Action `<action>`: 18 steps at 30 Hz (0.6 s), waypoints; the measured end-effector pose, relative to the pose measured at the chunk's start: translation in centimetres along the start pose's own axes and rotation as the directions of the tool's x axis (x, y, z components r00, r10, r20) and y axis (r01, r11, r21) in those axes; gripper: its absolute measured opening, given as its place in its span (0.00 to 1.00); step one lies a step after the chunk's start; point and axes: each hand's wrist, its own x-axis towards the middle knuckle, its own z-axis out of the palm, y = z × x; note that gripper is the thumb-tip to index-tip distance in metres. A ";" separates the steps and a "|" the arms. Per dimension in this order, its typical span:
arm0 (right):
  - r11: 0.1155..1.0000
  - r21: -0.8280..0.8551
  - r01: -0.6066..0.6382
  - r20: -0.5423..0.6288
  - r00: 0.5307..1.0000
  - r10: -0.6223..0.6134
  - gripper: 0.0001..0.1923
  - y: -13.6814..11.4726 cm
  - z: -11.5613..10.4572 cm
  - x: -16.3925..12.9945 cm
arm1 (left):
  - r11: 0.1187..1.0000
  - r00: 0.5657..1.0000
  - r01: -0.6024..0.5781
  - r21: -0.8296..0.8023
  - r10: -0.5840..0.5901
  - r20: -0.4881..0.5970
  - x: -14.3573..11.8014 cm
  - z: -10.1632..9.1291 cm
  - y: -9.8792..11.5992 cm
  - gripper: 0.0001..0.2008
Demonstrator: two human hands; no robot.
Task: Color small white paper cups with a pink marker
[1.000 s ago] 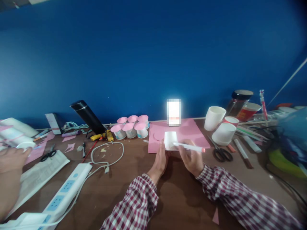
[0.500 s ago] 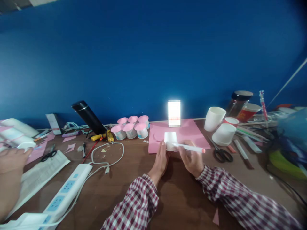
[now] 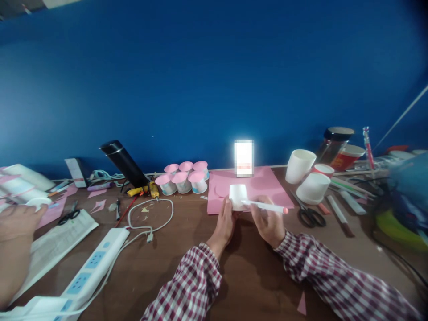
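Note:
My left hand (image 3: 224,225) grips a small white paper cup (image 3: 238,197) by its left side and lower edge, fingers partly hidden behind it. A white marker (image 3: 267,206) with an orange-red end lies pinched in my right hand (image 3: 270,225). Its tip meets or nearly meets the right side of the cup; I cannot tell whether they touch. Under and behind both hands lies a sheet of pink paper (image 3: 259,183), with a rounded pink piece (image 3: 220,191) on its left part.
Several small cups with pink tops (image 3: 182,183) stand left of the sheet. To the right are white paper cups (image 3: 313,187) and black-handled scissors (image 3: 310,217). A power strip (image 3: 88,265), a cable (image 3: 172,209) and another person's hand (image 3: 18,227) are on the left.
Almost nothing differs: both hands keep their hold on the cup and the marker. The whole view has shifted very slightly.

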 end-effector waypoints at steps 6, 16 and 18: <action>0.999 0.039 -0.007 -0.014 1.000 0.008 0.03 0.1 0.1 0.0 | 0.998 1.000 -0.005 0.066 0.007 -0.025 -0.1 -0.2 0.0 0.23; 1.000 -0.027 0.015 -0.014 1.000 -0.016 0.03 -0.3 -0.1 0.2 | 0.995 0.999 -0.021 0.095 0.025 -0.042 0.0 -0.2 -0.2 0.24; 0.999 -0.029 0.012 -0.018 1.000 -0.013 0.03 -0.3 -0.1 0.2 | 0.995 0.998 -0.027 0.097 0.032 -0.048 0.0 -0.3 -0.3 0.23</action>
